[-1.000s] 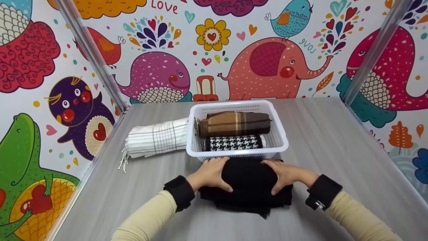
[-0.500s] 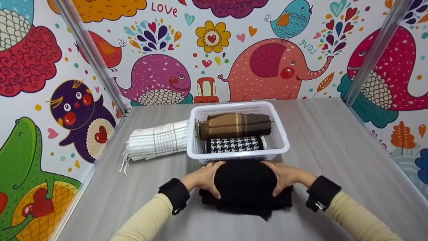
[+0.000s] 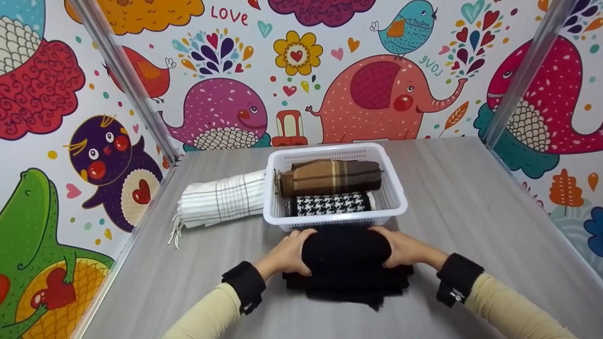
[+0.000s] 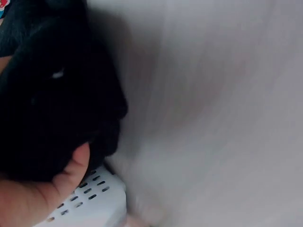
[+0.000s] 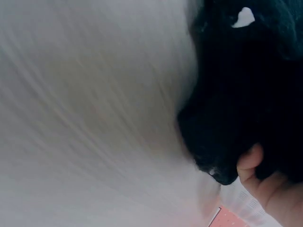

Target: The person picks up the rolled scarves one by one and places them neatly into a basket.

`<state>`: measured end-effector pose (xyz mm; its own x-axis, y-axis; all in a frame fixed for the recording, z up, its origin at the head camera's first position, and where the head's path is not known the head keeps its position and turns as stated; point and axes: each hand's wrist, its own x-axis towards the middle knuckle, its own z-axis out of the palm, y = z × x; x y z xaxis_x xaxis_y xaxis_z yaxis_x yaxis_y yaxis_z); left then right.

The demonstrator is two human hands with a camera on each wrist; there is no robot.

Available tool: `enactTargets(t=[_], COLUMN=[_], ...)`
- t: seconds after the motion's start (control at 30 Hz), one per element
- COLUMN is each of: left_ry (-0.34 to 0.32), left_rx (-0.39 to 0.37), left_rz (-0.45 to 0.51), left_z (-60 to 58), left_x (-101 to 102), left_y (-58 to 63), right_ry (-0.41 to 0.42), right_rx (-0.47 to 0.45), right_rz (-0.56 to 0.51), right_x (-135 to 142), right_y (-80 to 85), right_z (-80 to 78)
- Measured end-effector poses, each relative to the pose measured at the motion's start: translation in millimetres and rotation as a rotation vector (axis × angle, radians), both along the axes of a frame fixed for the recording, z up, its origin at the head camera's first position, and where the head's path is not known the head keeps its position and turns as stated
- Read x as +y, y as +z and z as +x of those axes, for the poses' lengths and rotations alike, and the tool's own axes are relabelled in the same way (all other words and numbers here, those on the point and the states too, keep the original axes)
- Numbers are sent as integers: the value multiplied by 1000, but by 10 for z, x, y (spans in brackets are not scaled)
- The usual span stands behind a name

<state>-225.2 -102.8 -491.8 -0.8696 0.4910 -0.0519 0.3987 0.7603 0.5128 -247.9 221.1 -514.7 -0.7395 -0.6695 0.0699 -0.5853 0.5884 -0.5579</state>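
Sleeves: pale yellow, the left sleeve (image 3: 207, 310) and right sleeve (image 3: 513, 306) both cut off by the lower edge of the head view; each ends in a black wrist cuff (image 3: 245, 285).
Black cloth (image 3: 346, 263): on the table (image 3: 461, 202), between the hands and just in front of the basket; loose flat layers lie on the near side, a thicker rounded part beyond. Its folds merge in darkness and are hard to count.
Left hand (image 3: 287, 252): grips the cloth's left end, thumb on the near side, the other fingers mostly hidden beyond it.
Right hand (image 3: 407, 247): grips the right end likewise, most fingers hidden.
White basket (image 3: 337, 219): perforated, its near wall partly covered by the black cloth.
Houndstooth roll (image 3: 332, 204): inside, nearer side, lower part concealed by the rim.
Brown roll (image 3: 337, 176): inside, beyond it.
White checked roll (image 3: 221, 197): left of the basket, fringed; its right end is hidden.
Printed wall (image 3: 330, 70): behind, cropped above.
Wrist views: each shows a fingertip pressed to the cloth's far side and a small pale patch, unidentifiable, both unseen from the head.
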Motion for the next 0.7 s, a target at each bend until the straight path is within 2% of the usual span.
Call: enactTargets(t=[0.2, 0.4, 0.57, 0.7], left_ry=[36, 60, 75, 73], left_rx=[61, 182, 288, 412], left_rz=[-10, -20, -5, 10], left_z=[54, 156, 291, 378], left_x=[16, 43, 61, 59], left_y=[6, 75, 154, 288], right_ry=[2, -40, -75, -92], right_rx=[71, 174, 263, 310], right_rz=[-37, -22, 3, 17], right_x=[4, 20, 34, 42], right_y=[13, 96, 274, 516], right_z=[35, 144, 255, 331])
